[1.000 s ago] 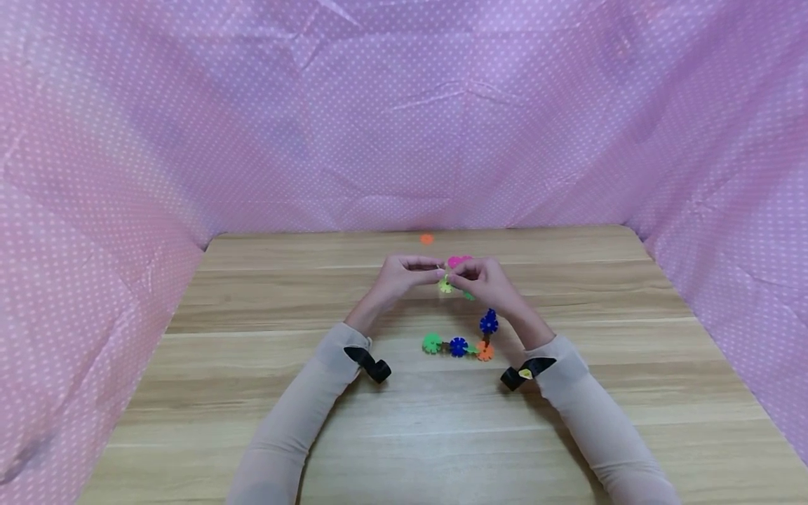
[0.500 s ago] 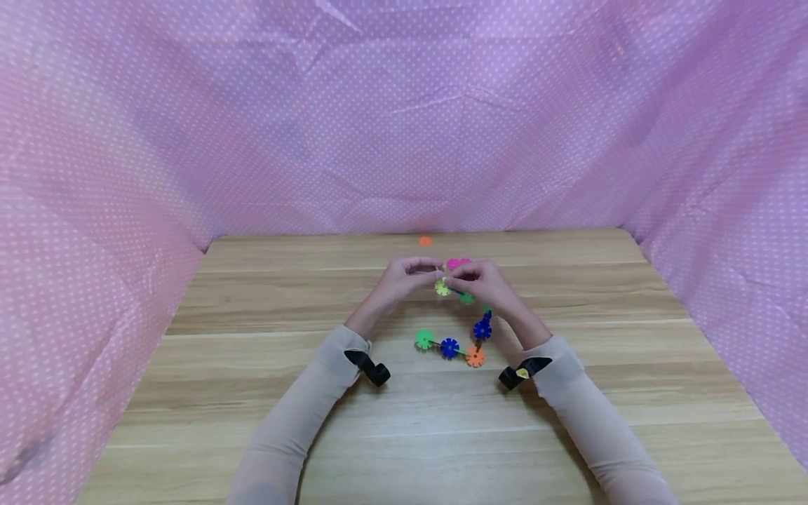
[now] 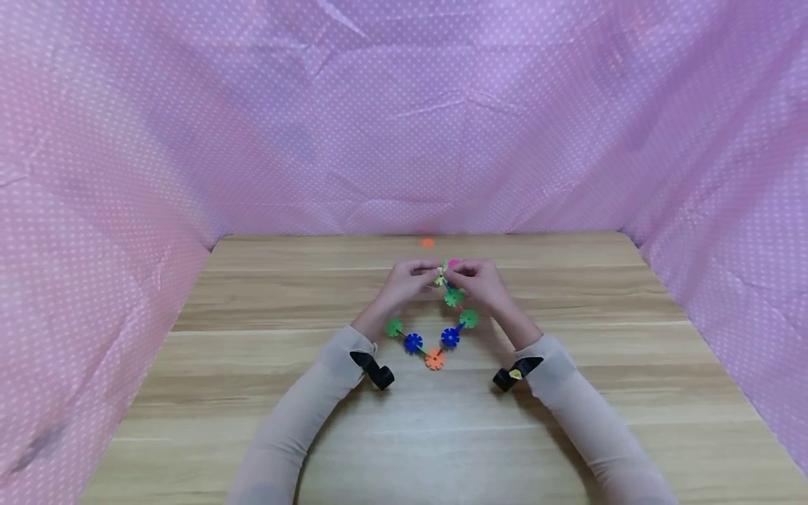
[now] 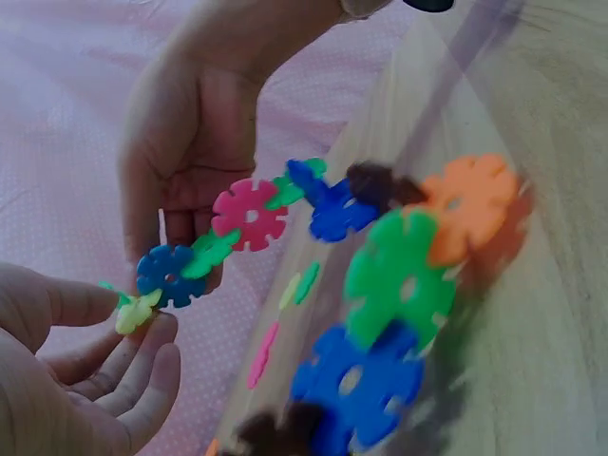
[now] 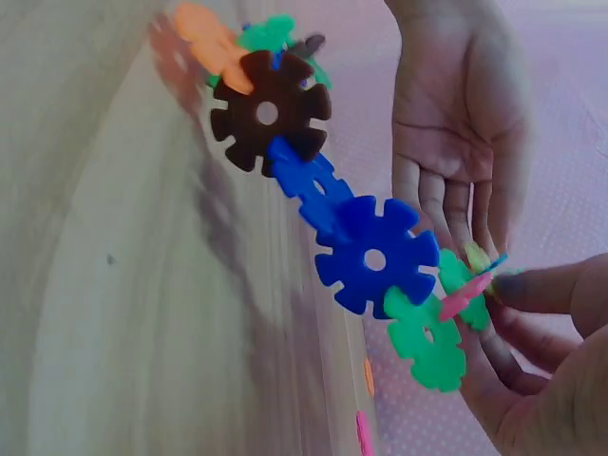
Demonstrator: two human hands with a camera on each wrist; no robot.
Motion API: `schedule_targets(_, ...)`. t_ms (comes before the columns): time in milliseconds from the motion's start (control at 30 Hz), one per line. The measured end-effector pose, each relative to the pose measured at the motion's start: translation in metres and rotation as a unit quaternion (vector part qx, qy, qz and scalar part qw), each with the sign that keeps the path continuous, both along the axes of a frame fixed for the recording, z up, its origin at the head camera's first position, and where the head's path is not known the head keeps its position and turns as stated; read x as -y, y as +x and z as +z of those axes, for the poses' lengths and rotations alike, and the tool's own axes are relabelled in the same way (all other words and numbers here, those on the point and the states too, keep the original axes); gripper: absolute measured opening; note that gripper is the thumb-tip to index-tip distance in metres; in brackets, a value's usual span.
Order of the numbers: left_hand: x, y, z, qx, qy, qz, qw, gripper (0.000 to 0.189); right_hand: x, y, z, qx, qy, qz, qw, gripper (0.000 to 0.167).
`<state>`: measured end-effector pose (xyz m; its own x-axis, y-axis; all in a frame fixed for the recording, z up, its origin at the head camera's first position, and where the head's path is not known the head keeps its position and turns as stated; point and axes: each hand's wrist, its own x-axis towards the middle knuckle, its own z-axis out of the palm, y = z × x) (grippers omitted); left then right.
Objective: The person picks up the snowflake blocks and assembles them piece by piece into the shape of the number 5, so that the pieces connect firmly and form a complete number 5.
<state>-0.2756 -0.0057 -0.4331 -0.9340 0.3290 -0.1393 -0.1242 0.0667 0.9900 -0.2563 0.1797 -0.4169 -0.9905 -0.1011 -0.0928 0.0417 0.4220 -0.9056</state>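
A chain of slotted plastic snowflake discs hangs from both hands, its lower part near the table. At its upper end, my left hand pinches a mostly hidden green disc beside a yellow disc. My right hand faces it, thumb and fingers gripping the chain near a blue disc, seen edge-on in the right wrist view. Further along come a pink disc, an orange disc and a brown disc. A green disc forms the chain's far end.
A loose orange disc lies by the table's back edge. Pink discs lie behind the right hand, partly hidden. Loose yellow and green discs also lie on the wooden table. Pink dotted cloth surrounds the table.
The chain's lower part has swung left, its free green end moving left and slightly up. The hands have stayed close together, and a green disc now shows above the yellow one between them.
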Motion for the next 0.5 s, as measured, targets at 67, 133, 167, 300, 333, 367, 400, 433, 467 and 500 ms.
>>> schedule_targets(67, -0.002, 0.0, 0.001, 0.004, -0.003, 0.011, 0.9999, 0.029, 0.002, 0.001, 0.0, 0.0, 0.001, -0.015, 0.9999, 0.028)
schedule_targets(133, -0.004, -0.001, 0.002, 0.002, -0.004, 0.021, 0.9998, 0.027, 0.005, 0.002, 0.0, -0.007, -0.003, -0.03, 0.9995, 0.026)
schedule_targets(167, -0.005, -0.001, 0.003, 0.001, -0.004, 0.026, 0.9996, 0.027, 0.007, 0.002, 0.0, -0.012, -0.01, -0.034, 0.9993, 0.026)
schedule_targets(300, -0.006, -0.003, 0.003, -0.005, -0.013, 0.04, 0.9991, 0.024, 0.014, 0.005, -0.004, -0.013, -0.044, -0.034, 0.9984, 0.025)
schedule_targets(333, -0.005, -0.003, 0.002, -0.006, -0.018, 0.039, 0.9991, 0.022, 0.016, 0.005, -0.005, -0.009, -0.05, -0.029, 0.9983, 0.025)
schedule_targets(367, -0.004, -0.003, 0.001, -0.006, -0.025, 0.037, 0.999, 0.021, 0.017, 0.006, -0.006, -0.002, -0.059, -0.023, 0.998, 0.024)
schedule_targets(400, -0.003, -0.004, 0.0, -0.008, -0.033, 0.034, 0.9988, 0.021, 0.018, 0.007, -0.007, 0.004, -0.062, -0.015, 0.998, 0.024)
schedule_targets(433, -0.002, -0.004, -0.001, -0.011, -0.042, 0.029, 0.9986, 0.02, 0.019, 0.008, -0.009, 0.008, -0.062, -0.007, 0.998, 0.024)
schedule_targets(467, -0.001, -0.004, -0.002, -0.013, -0.05, 0.023, 0.9984, 0.02, 0.018, 0.008, -0.01, 0.012, -0.065, 0.004, 0.9978, 0.024)
schedule_targets(500, 0.001, -0.004, -0.004, -0.015, -0.056, 0.018, 0.9982, 0.02, 0.018, 0.007, -0.011, 0.014, -0.065, 0.016, 0.9977, 0.024)
